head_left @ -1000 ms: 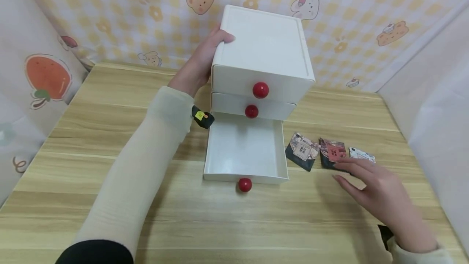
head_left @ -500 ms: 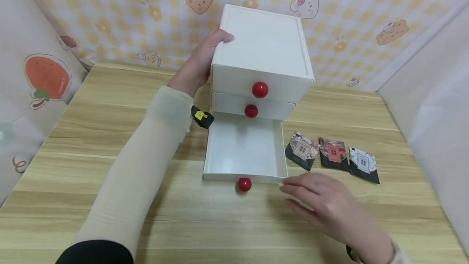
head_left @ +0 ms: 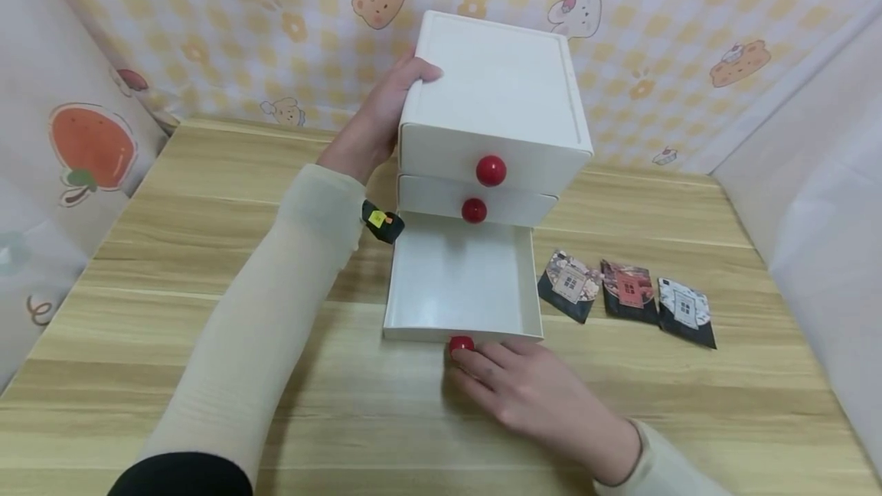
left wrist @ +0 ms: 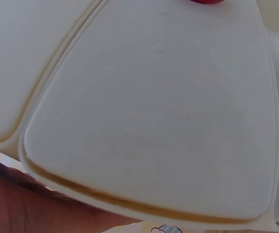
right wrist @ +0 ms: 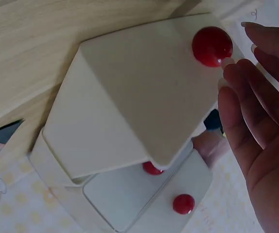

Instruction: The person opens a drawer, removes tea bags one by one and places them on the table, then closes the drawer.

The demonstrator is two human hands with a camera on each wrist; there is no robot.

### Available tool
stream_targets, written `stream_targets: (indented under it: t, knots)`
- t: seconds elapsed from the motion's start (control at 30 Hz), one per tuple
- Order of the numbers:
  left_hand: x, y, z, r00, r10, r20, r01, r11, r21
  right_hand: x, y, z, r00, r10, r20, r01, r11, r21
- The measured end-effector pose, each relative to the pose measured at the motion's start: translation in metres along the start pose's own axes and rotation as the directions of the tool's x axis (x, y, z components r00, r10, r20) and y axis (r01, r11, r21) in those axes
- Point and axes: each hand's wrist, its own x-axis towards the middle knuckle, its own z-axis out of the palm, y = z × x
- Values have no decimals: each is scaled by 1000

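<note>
A white three-drawer cabinet (head_left: 499, 79) with red ball knobs stands near the back of the table. My left hand (head_left: 375, 117) holds it by the left side, thumb over the top edge; the other fingers are mostly hidden behind it. The bottom drawer (head_left: 458, 282) is pulled out and has nothing inside, while the upper two are closed. In front of that drawer, my right hand (head_left: 524, 389) has its fingertips right at the red knob (head_left: 460, 344). The right wrist view shows the fingers loosely bent beside this knob (right wrist: 211, 46), not wrapped round it.
Three small dark packets with printed labels lie in a row right of the drawer: a pinkish packet (head_left: 570, 285), a red packet (head_left: 630, 291) and a white packet (head_left: 686, 312). Behind the wooden table (head_left: 207, 251) hangs a yellow checked cloth (head_left: 303, 14). White cloth covers both sides.
My right hand has moved left from over the packets, past the drawer's front corner, to the bottom knob. The left hand, cabinet and packets stay in place.
</note>
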Motion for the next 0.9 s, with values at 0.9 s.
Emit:
stream_targets:
  t: [0.9]
  knots:
    - [1, -1, -1, 1000, 9, 6, -9, 1000, 12, 23, 25, 27, 999, 29, 38, -25, 993, -115]
